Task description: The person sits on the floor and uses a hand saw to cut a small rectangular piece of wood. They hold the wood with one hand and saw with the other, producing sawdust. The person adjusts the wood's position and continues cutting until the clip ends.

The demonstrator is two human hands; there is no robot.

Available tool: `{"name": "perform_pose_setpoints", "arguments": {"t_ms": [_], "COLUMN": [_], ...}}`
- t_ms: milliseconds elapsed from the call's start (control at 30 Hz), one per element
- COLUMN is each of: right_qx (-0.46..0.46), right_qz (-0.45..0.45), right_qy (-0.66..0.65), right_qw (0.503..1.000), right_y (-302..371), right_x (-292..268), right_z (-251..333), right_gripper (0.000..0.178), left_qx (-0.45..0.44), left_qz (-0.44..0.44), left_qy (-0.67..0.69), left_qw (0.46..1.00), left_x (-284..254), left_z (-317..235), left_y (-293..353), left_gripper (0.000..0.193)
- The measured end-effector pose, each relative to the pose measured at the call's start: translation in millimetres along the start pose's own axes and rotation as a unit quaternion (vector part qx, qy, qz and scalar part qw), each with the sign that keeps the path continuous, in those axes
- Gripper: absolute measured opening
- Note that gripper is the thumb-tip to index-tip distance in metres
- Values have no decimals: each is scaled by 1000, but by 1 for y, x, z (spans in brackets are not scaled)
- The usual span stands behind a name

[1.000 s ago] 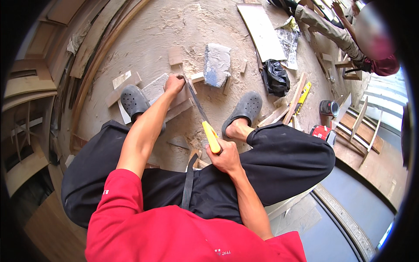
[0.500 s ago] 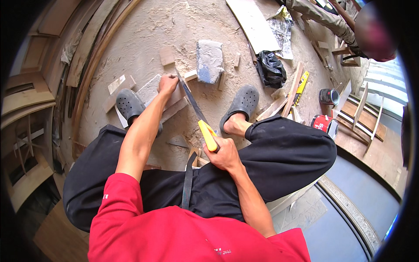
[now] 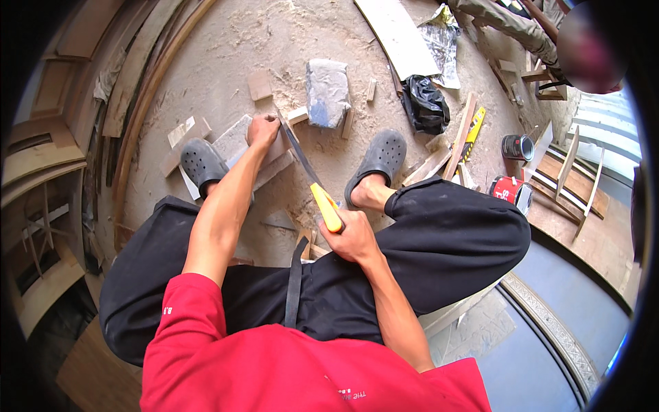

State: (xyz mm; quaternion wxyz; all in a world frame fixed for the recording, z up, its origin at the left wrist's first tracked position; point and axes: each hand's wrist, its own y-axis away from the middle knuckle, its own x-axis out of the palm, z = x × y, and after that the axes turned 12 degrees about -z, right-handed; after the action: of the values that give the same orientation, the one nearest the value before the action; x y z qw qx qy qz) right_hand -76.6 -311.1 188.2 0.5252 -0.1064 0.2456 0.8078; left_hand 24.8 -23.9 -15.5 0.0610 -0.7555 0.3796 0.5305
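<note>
Leaning over the floor [image 3: 226, 58], with wood [image 3: 272, 158] beneath the left forearm [image 3: 218, 206]. Holding the saw [image 3: 303, 163] aslant, clamped by its yellow end in the right hand [image 3: 352, 237], probably for control. With the left hand [image 3: 263, 130] curled by the tip, perhaps for steadying; cannot tell its grip.

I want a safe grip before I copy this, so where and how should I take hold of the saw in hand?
Probably best by the yellow handle, from the near side, as the right hand does: it is the near end, while the dark, narrow blade runs away toward the left hand.
</note>
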Motion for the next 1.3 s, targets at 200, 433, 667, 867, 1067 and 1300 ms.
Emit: {"name": "perform_pose_setpoints", "arguments": {"t_ms": [200,433,667,867,1067,1300], "right_qx": [-11,-47,-36,-39,40,11], "right_qz": [-10,-7,14,15,40,35], "right_qy": [-24,16,30,43,13,21], "right_qw": [1000,999,999,998,998,999], "right_y": [-5,-18,-22,-15,-24,-28], "right_x": [5,12,7,-1,-10,-15], "right_z": [0,-1,5,2,6,10], "right_gripper": [24,22,24,25,26,25], "left_qx": [-9,-24,-34,-14,-16,-8], "left_qz": [-26,-28,-29,-35,-34,-23], "left_qy": [-7,-20,-24,-29,-28,-31], "left_qw": [1000,999,999,999,999,999], "left_x": [3,2,3,1,3,1], "left_z": [-1,-8,-13,-14,-6,-10], "left_y": [4,10,12,7,9,8], "left_gripper": [29,29,28,29,30,30]}}
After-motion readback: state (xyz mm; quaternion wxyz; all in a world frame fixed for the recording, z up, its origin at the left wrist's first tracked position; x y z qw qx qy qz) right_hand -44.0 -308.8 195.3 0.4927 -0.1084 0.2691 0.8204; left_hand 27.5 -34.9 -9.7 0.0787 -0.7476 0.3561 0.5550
